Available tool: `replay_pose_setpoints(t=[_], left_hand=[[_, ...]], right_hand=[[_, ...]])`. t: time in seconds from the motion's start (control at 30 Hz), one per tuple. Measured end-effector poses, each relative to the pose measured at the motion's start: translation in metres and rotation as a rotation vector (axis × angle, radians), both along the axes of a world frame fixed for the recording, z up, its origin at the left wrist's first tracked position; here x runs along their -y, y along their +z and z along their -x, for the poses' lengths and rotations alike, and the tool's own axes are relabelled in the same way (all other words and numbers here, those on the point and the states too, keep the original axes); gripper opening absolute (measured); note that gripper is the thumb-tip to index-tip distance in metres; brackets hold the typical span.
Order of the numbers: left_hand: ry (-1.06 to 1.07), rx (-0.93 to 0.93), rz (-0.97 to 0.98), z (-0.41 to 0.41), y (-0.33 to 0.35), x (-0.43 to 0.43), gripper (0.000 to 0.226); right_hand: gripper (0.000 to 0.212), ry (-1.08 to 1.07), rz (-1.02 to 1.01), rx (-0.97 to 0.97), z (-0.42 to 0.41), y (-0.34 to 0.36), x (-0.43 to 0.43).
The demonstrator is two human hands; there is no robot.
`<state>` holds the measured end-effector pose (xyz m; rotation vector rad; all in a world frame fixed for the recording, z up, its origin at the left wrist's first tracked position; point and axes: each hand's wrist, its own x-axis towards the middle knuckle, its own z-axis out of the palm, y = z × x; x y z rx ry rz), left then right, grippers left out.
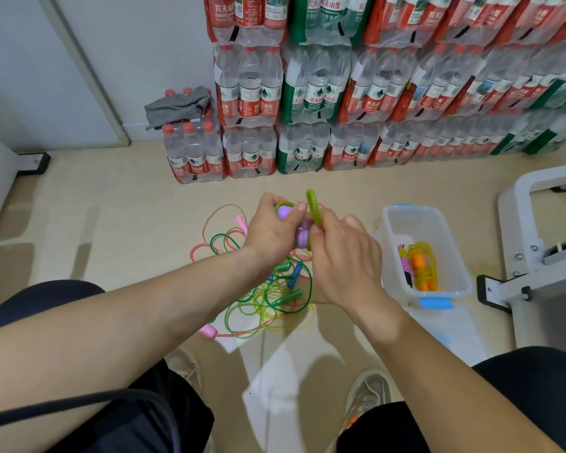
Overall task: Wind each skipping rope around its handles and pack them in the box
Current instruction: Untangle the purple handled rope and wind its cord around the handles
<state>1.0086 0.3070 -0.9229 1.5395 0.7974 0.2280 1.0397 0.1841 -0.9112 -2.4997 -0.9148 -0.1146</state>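
Your L hand (272, 230) clamps purple handles (303, 236), R hand (343, 256) pinches green rope (314, 207) just above that grip; lay turns taut, close together.

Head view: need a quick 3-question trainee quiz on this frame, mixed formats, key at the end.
1. True or false: the box holds a wound rope with orange handles.
2. The handles gripped by the left hand are: A purple, B blue, C orange.
3. Fill in: the right hand pinches the green rope, while the loose ropes lie tangled on the ___.
Key: 1 true; 2 A; 3 floor.
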Motion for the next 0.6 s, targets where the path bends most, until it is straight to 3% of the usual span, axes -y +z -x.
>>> replay_pose_setpoints(t=[0.07, 0.13, 0.27, 0.6], left_hand=[[-0.029, -0.002, -0.100, 0.003, -0.004, 0.005, 0.028], [-0.017, -0.001, -0.147, 0.004, -0.006, 0.007, 0.025], [-0.004, 0.004, -0.121, 0.005, -0.004, 0.005, 0.030], [-0.036, -0.042, -0.049, 0.003, 0.017, -0.004, 0.019]], right_hand=[[0.058, 0.017, 0.074, -0.041, 0.000, 0.007, 0.000], [0.068, 0.004, 0.063, -0.120, 0.001, 0.012, 0.000], [0.064, -0.142, 0.002, -0.423, -0.009, 0.013, -0.001], [0.052, -0.126, -0.428, -0.798, -0.023, -0.015, 0.000]])
